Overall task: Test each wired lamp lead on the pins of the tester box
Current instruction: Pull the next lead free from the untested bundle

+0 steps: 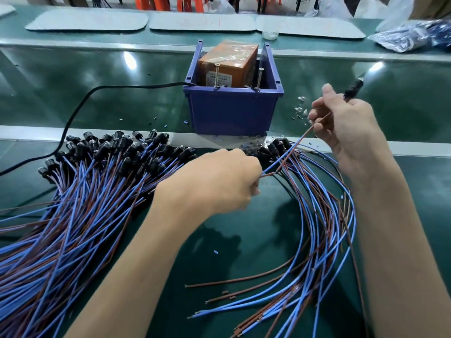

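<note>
An orange tester box sits in a blue bin at the middle of the green bench, with two upright screw pins at its front. My right hand holds one lamp lead up to the right of the bin; its black lamp head sticks out above my fingers. The lead's blue and brown wires run down-left to my left hand, which pinches their ends. A big heap of wired lamps lies on the left. A smaller fan of leads lies on the right.
A black power cable runs from the bin off to the left. Small clear bulbs and wire scraps lie right of the bin. White mats and a plastic bag lie on the far bench; a metal rail crosses in front.
</note>
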Available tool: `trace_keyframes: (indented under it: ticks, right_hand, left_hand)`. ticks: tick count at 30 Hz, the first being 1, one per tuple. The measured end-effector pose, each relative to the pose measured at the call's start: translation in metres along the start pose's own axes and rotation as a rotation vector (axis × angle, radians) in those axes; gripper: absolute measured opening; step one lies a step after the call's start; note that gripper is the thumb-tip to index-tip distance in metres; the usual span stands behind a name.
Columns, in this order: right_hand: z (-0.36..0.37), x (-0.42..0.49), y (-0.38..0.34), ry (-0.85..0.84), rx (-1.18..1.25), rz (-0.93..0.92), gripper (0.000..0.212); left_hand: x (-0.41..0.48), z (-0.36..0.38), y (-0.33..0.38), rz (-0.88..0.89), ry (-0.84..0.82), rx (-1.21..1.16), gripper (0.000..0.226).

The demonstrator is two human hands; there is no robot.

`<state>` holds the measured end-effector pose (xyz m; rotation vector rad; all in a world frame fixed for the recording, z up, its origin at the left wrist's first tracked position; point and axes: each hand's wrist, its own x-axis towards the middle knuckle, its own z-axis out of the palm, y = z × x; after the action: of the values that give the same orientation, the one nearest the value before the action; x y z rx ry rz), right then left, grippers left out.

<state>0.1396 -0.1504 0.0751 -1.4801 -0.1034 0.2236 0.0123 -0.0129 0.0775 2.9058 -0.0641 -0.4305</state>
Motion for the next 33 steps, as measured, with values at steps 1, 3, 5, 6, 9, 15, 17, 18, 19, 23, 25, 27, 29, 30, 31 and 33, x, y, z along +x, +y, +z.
trace_keyframes:
  ticks: [1,3,5,6,9,15,17,18,19,23,25,27,29,30,31,33]
  right_hand:
    - [0.000,0.000,0.000,-0.004,-0.005,-0.004,0.026]
    - [0.000,-0.002,0.000,-0.024,0.009,-0.015,0.020]
    - [0.001,-0.003,-0.001,-0.043,0.036,-0.020,0.019]
    - [0.001,-0.003,-0.001,-0.050,0.046,-0.020,0.018]
    - [0.000,-0.002,-0.001,-0.054,0.051,-0.019,0.017]
    - [-0.001,0.002,0.006,-0.101,0.024,0.009,0.013]
    - [-0.003,0.003,0.009,-0.142,-0.056,0.008,0.012]
    - [-0.004,0.004,0.012,-0.180,-0.134,0.006,0.012]
    - [-0.005,0.005,0.016,-0.222,-0.235,0.002,0.012]
    - [-0.010,0.012,0.031,-0.288,-0.792,-0.030,0.024]
    - [-0.011,0.013,0.032,-0.316,-0.946,-0.018,0.022]
    - [-0.011,0.012,0.031,-0.365,-1.104,-0.014,0.020]
    - [-0.012,0.011,0.029,-0.403,-1.254,-0.024,0.019]
    - [-0.013,0.010,0.028,-0.416,-1.291,-0.023,0.019]
    - [-0.013,0.010,0.027,-0.424,-1.309,-0.018,0.020]
    - [-0.013,0.008,0.026,-0.426,-1.318,-0.007,0.016]
  left_hand:
    - [-0.002,-0.001,0.001,-0.001,0.015,0.013,0.012]
    - [-0.006,-0.004,0.005,0.004,0.042,0.035,0.017]
    - [-0.010,-0.005,0.010,0.005,0.044,0.055,0.025]
    - [-0.013,-0.006,0.014,0.011,0.038,0.066,0.032]
    - [-0.020,-0.009,0.024,0.061,0.013,0.082,0.039]
    - [-0.031,-0.010,0.044,0.247,0.015,0.074,0.040]
    - [-0.033,-0.008,0.047,0.289,0.014,0.094,0.037]
    - [-0.032,-0.006,0.048,0.299,-0.009,0.093,0.034]
    - [-0.029,-0.002,0.049,0.305,-0.048,0.089,0.031]
    - [-0.015,0.018,0.056,0.255,-0.205,0.058,0.037]
    - [-0.009,0.020,0.054,0.213,-0.181,0.051,0.039]
    - [-0.006,0.016,0.043,0.155,-0.153,0.042,0.040]
    - [-0.002,0.008,0.024,0.062,-0.098,0.029,0.044]
    - [0.000,0.005,0.012,0.002,-0.036,0.035,0.041]
    - [0.002,0.001,-0.001,-0.069,0.036,0.056,0.037]
    - [0.004,-0.005,-0.029,-0.242,0.177,0.057,0.031]
